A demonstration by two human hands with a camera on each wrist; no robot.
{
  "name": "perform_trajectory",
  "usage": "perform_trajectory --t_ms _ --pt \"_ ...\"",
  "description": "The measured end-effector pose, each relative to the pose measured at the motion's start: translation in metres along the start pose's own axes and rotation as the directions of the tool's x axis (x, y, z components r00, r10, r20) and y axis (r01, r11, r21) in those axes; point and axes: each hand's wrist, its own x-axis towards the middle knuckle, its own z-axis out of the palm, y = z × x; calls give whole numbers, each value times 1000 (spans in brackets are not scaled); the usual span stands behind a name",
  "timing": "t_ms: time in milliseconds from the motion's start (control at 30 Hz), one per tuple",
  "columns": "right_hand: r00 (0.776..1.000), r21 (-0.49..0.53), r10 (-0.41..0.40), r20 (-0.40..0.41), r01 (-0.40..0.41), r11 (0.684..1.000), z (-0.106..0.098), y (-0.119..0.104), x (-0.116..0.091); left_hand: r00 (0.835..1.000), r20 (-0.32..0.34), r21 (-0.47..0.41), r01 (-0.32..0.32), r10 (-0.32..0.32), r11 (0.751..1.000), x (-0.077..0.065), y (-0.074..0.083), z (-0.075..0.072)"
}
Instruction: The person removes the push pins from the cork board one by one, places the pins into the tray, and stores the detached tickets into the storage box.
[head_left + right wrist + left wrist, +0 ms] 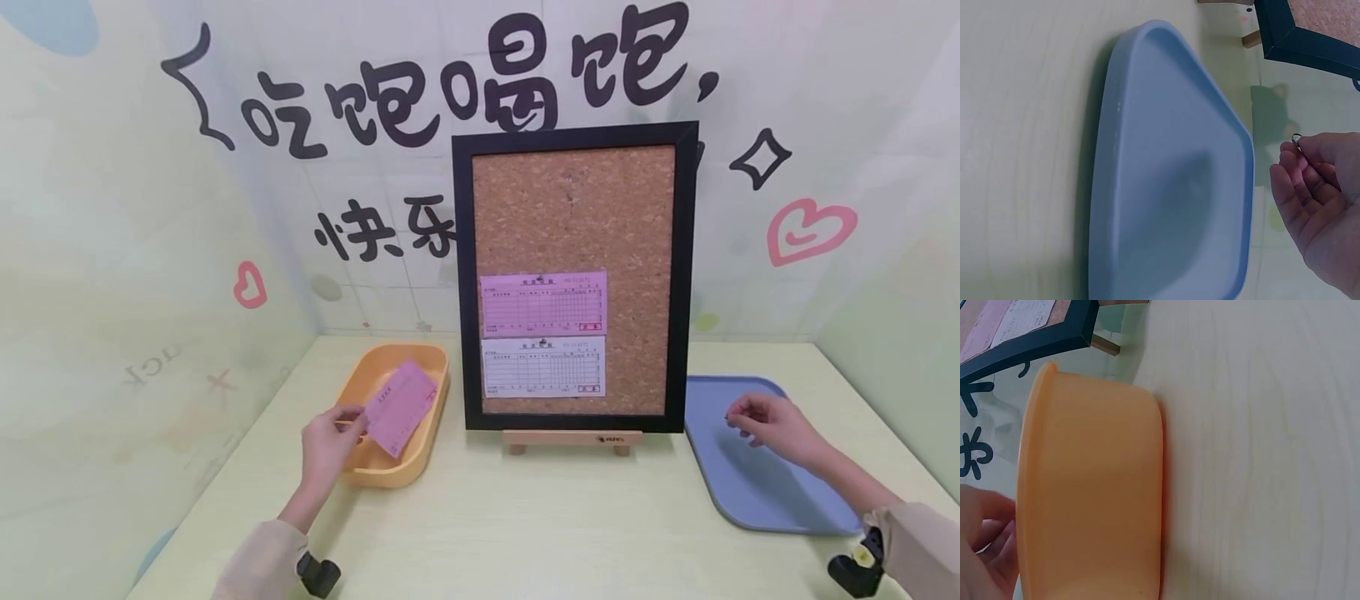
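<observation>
Up front, two pale sleeves point(262, 557) reach in over the counter point(562, 533), a black device strapped at each wrist, and both hands are busy! The left hand point(330, 437) has a loose pink slip point(401, 408) pinched by its left corner, thumb against fingers, the paper tilted over the orange bin point(384, 477); whether it touches the bin, I can't tell. Across to the right hand point(776, 425), thumb and forefinger pressed together on a tiny metallic piece point(1296, 138), too small to name, the other fingers loosely curled. It's up above the blue tray point(738, 500), and the right wrist view shows a clear gap between them.

Farther back, between bin and tray, stands the black-framed corkboard point(577, 217) on its wooden stand point(570, 439). Two slips on it, lower left: a mounted pink one point(543, 304) above, a white one point(543, 367) just below. And right at the back, the wall point(375, 292), with bold dark lettering and a pink heart point(801, 240) over on the right.
</observation>
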Motion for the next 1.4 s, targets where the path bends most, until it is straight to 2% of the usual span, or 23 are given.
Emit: perform_trajectory --t_ms 67,167,267,367,433,533,767,1000,1267,1400 --pt "1000 -11 12 6 -12 1000 0 1 -1 996 90 29 4 -6 1000 1 0 0" --pt "999 -27 30 11 -29 999 -2 2 -3 981 196 67 0 -13 998 3 0 -2" --pt "999 -32 37 21 -36 999 -3 4 -6 967 255 119 -45 14 992 5 -1 -5" --pt "999 -18 29 29 -28 999 -2 7 -8 956 284 179 -129 74 975 8 -3 -7" --pt "999 -3 21 31 -20 1000 0 9 -9 948 298 222 -185 114 957 9 -5 -9" --pt "999 12 19 41 -19 1000 4 13 -11 939 317 269 -222 132 937 11 -6 -9" --pt "991 13 74 115 -76 997 13 22 -12 940 332 373 -209 80 904 10 -4 -10" --pt "988 -46 83 132 -78 996 15 24 -14 940 331 362 -212 87 908 10 -1 -10" --pt "987 -132 111 118 -95 987 18 24 -14 932 326 294 -260 159 920 11 5 -4" --pt "986 -161 119 118 -99 982 19 25 -13 934 309 264 -266 180 927 10 10 2"
